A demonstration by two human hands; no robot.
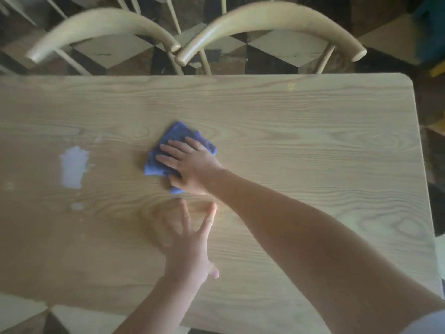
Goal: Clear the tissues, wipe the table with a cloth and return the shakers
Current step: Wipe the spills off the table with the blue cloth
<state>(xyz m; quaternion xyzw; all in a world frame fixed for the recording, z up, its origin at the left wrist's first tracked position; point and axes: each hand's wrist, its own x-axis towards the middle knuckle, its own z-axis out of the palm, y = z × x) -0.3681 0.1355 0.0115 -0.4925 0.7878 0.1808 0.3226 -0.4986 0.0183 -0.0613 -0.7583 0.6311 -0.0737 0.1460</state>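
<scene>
Wooden table: right hand flat on blue cloth, fingers apart.

Right hand lies flat, palm down, on a folded blue cloth near the table centre. Left hand rests flat, fingers spread, toward the near edge.

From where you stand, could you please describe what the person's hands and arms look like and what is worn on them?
Both forearms are bare. The left hand and right hand show no gloves, rings or watch. A pale sleeve edge shows by the right upper arm.
</scene>
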